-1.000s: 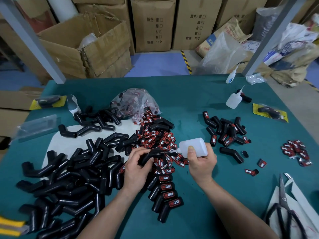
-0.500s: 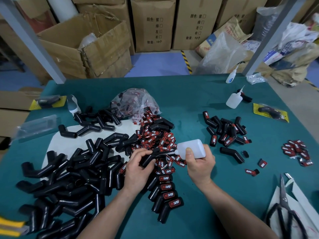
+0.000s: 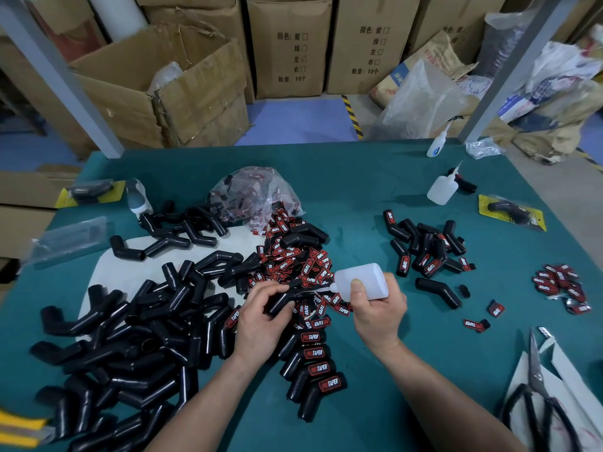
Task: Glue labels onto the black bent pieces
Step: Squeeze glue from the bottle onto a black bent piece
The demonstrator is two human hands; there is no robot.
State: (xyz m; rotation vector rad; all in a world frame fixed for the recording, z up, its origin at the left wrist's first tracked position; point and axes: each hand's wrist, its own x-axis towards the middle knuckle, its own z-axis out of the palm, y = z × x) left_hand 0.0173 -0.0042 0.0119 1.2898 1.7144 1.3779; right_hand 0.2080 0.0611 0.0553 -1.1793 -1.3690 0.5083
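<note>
Glue-applying step, it seems: left hand (image 3: 261, 318) grips a black bent piece (image 3: 283, 300); right hand (image 3: 375, 308) squeezes a glue bottle (image 3: 362, 280), nozzle touching the piece; next, likely press on a label from the label pile (image 3: 293, 259) just beyond the piece.

Unlabelled pieces (image 3: 124, 337) left, label heap (image 3: 293, 259) centre, scissors (image 3: 538, 386) right.

My left hand (image 3: 261, 321) curled round a black bent piece (image 3: 283, 300), my right hand (image 3: 380, 313) gripping a white plastic bottle (image 3: 367, 278), wrists close
</note>
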